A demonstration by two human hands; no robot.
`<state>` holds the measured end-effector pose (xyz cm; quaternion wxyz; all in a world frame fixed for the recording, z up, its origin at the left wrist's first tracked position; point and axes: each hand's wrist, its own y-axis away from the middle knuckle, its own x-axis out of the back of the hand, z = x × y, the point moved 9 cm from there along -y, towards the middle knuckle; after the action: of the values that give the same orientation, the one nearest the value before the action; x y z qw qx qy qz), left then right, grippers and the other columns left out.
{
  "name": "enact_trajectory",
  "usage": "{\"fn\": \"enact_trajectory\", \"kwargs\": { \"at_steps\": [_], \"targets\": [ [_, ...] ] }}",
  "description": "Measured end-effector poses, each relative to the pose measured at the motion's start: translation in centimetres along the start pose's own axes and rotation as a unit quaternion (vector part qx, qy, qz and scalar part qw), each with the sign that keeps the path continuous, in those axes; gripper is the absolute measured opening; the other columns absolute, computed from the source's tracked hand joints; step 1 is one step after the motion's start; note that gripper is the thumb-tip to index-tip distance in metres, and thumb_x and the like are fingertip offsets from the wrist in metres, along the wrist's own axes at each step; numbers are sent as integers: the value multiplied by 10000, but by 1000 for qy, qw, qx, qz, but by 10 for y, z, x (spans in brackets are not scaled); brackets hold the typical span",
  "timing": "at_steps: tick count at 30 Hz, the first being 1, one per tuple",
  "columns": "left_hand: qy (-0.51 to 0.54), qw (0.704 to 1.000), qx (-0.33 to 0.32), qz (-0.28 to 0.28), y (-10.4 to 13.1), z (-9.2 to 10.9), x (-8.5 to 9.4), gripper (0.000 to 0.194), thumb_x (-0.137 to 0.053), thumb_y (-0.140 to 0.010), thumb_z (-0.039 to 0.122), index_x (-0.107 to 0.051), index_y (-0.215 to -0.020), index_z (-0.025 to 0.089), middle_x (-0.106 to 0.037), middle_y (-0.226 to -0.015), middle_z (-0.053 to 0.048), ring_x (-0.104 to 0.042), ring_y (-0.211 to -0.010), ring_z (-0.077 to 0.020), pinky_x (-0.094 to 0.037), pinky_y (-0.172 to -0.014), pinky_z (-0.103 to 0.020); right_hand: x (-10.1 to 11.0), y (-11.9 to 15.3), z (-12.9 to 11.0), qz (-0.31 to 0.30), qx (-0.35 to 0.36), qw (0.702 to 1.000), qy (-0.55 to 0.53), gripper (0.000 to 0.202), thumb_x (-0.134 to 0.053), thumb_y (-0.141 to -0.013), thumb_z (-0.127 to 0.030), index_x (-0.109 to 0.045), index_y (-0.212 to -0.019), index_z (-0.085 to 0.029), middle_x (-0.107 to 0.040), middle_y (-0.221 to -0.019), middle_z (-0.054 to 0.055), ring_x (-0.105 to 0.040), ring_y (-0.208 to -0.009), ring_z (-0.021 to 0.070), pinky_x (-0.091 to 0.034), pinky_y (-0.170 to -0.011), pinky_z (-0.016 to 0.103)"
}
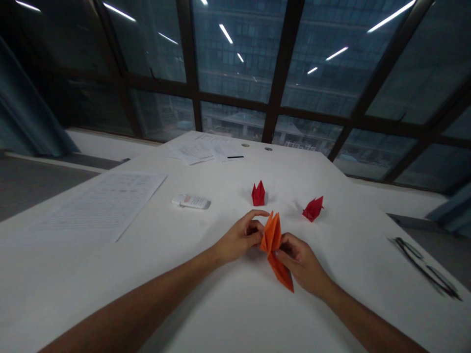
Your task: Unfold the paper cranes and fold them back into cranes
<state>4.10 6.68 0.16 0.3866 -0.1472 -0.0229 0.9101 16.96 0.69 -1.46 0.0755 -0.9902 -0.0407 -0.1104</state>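
Observation:
An orange folded paper piece is held above the white table, with pointed flaps at its top and a long point slanting down to the right. My right hand pinches its middle from the right. On the other side, my left hand has curled fingers at the paper's left edge, its index finger reaching toward the top points. Beyond my hands, a red folded paper piece stands upright, and a second red one lies tilted farther right.
The white table carries a white labelled object left of centre, a printed sheet at the left, more papers at the far end and black-framed glasses near the right edge. Windows stand behind.

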Motion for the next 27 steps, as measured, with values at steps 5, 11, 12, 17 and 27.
{"fn": "enact_trajectory", "kwargs": {
  "at_steps": [5, 11, 12, 17, 27],
  "targets": [
    [-30, 998, -4, -46, 0, 2, -8, 431, -820, -821, 354, -623, -1154, 164, -647, -847, -8, -599, -716, -120, -464, -718, -262, -3, 0, -5, 0, -7, 1000, 14, 72, -674, -925, -284, -698, -957, -224, -704, -900, 27, -630, -830, 206, -493, -780, 335],
    [-96, 994, 14, -51, 1, -2, -9, 319, -793, -820, 406, -667, -880, 120, -620, -765, -18, -549, -700, -123, -415, -675, -251, -12, 3, -22, -49, 23, 998, 12, 186, -662, -939, -303, -729, -1092, -221, -748, -1041, 57, -665, -950, 244, -512, -902, 374],
    [-100, 994, 11, -45, 1, -2, -8, 309, -790, -818, 399, -659, -860, 123, -621, -764, -20, -551, -704, -127, -416, -677, -252, -11, 4, -23, -47, 33, 998, 10, 195, -651, -949, -317, -721, -1104, -221, -742, -1049, 58, -662, -960, 244, -510, -909, 373],
    [-94, 995, 9, -30, 2, -3, -6, 300, -786, -819, 386, -621, -840, 137, -629, -777, -20, -556, -714, -131, -419, -676, -248, -4, 3, -17, -14, 44, 999, 19, 205, -580, -1005, -376, -706, -1028, -216, -705, -985, 55, -637, -913, 228, -510, -838, 344],
    [-100, 995, -22, -19, 1, 4, -8, 435, -662, -933, 545, -635, -831, 123, -592, -751, -7, -517, -700, -116, -418, -688, -249, -5, 2, -11, -34, 22, 998, -40, 253, -606, -1000, -447, -720, -1015, -221, -679, -939, 35, -600, -840, 194, -485, -768, 310]
  ]
}}
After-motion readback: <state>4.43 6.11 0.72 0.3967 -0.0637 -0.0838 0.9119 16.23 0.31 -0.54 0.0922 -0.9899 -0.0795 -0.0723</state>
